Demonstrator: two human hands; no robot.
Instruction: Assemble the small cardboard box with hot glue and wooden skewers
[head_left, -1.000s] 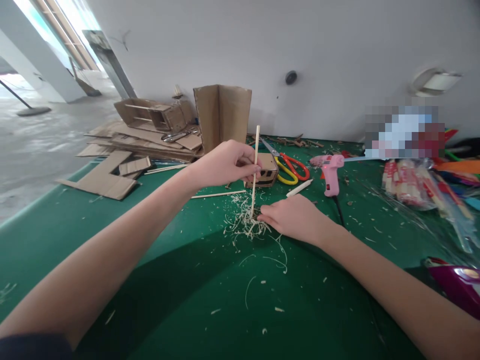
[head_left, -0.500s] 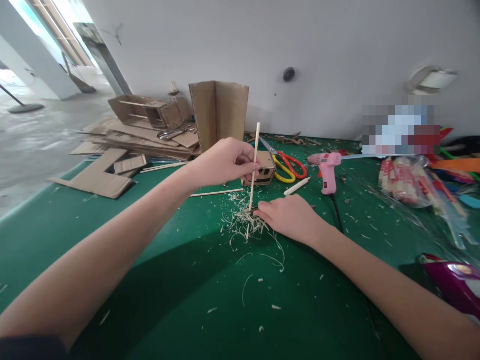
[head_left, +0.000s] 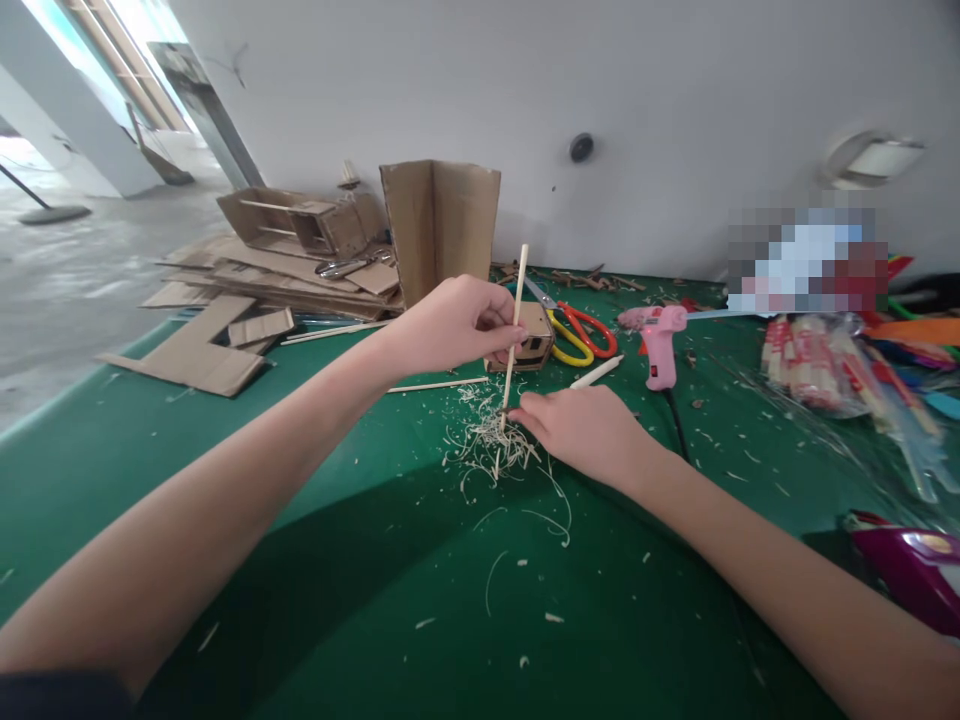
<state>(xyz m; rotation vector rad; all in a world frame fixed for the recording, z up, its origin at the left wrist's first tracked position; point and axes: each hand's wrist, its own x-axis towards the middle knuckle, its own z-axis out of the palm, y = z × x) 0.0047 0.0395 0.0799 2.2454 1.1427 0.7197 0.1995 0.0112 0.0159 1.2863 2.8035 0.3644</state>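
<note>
My left hand (head_left: pixel 480 325) pinches a thin wooden stick (head_left: pixel 519 290) partway along its length. The stick stands nearly upright, tilted slightly, with its lower end in a heap of curled wood shavings (head_left: pixel 487 440). Low on the stick, my right hand (head_left: pixel 585 430) is closed, its thumb and fingertips pressed around a small dark piece (head_left: pixel 507 410) that touches the stick. What that piece is cannot be made out. Behind my hands sits a small cardboard box (head_left: pixel 529 340) with cut-out openings, partly covered by my left hand. Scissors (head_left: pixel 574 330) with yellow and red handles lie beside it.
A pink glue gun (head_left: pixel 660 345) stands right of the scissors, near a white stick (head_left: pixel 598 372). Cardboard sheets (head_left: pixel 187 345) and a cardboard frame (head_left: pixel 300 225) are at left; a folded cardboard panel (head_left: pixel 439 225) stands behind. Bagged sticks (head_left: pixel 810 365) and a purple object (head_left: pixel 911 570) lie right.
My right hand and the dark piece have shifted slightly up along the stick. The stick and my left hand have moved a little to the right.
</note>
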